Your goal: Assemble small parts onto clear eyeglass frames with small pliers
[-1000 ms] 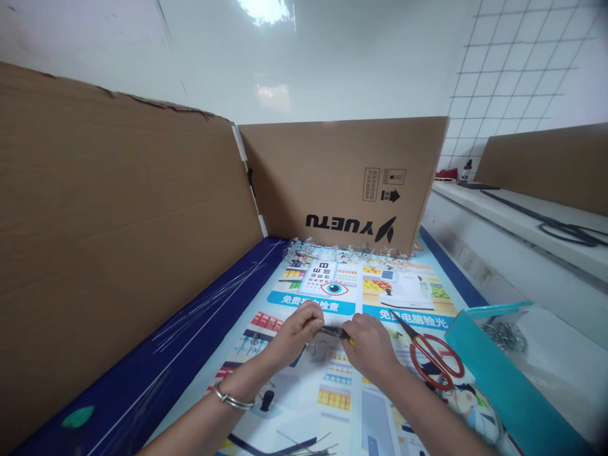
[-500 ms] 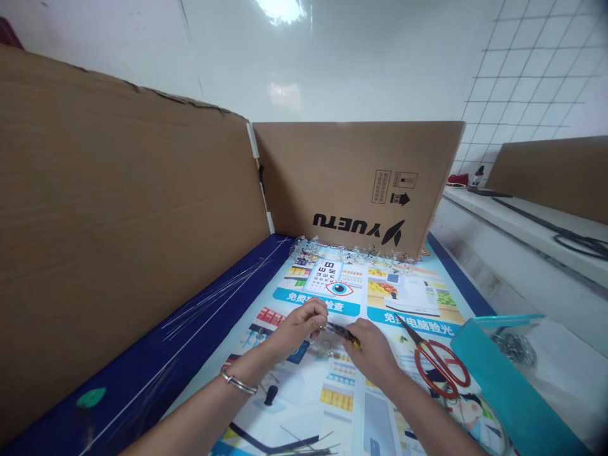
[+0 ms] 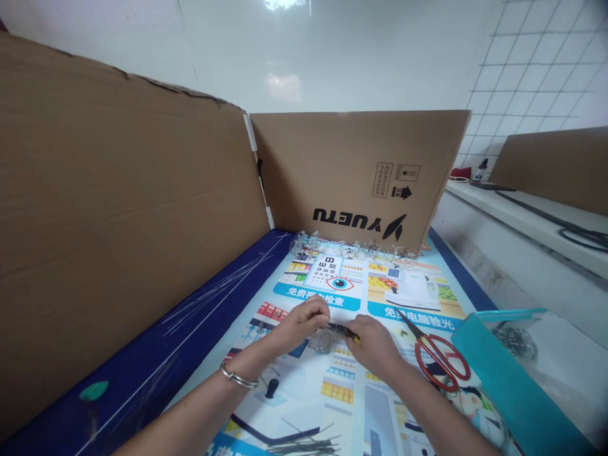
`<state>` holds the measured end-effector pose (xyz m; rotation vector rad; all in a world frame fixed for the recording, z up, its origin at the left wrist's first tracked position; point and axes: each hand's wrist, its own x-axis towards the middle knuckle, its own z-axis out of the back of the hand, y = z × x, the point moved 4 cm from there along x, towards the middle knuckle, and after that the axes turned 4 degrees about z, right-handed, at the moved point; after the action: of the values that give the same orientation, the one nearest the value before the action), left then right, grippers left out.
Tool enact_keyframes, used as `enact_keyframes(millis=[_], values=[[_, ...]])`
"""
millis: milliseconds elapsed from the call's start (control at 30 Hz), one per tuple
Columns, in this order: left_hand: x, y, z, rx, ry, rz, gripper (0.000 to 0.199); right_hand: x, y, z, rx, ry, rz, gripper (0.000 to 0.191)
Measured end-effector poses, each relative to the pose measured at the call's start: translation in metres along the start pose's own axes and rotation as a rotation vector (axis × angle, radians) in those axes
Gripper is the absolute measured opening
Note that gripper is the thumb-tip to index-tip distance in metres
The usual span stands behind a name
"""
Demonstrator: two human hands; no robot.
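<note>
My left hand [image 3: 306, 322] is closed, with thumb and fingertips pinched on a small bent wire piece [image 3: 322, 344]. Its thin loops hang just below the fingertips, and their exact shape is hard to make out. In my right hand [image 3: 375, 342] is a pair of pliers [image 3: 342, 330] with dark jaws and a bit of yellow on the handle. The plier tips point left and meet the wire close to my left fingertips. Most of the handle is hidden inside my right fist.
Red-handled scissors [image 3: 441, 361] lie right of my right hand. Beyond them, a teal-edged pouch [image 3: 510, 380] holds coiled wire [image 3: 517, 344]. Loose wire strips [image 3: 306, 446] lie at the front. Wire pieces [image 3: 351, 250] line the foot of a cardboard panel [image 3: 294, 171]; another panel [image 3: 128, 209] stands left.
The wire loops under my fingertips have shifted slightly left and turned. Both hands keep their grips at almost the same place. The view has tilted slightly.
</note>
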<state>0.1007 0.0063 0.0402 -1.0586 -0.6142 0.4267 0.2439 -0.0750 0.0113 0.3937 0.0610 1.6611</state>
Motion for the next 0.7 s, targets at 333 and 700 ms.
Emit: enact_keyframes(millis=[333,700], values=[[0.000,-0.003,-0.001,0.123,0.014,-0.045,0.017,0.000,0.001,0.001,-0.051,0.048,-0.035,0.014],[0.000,0.002,-0.004,0.230,-0.031,-0.103,0.017,-0.001,0.005,0.011,-0.127,0.099,-0.065,0.019]])
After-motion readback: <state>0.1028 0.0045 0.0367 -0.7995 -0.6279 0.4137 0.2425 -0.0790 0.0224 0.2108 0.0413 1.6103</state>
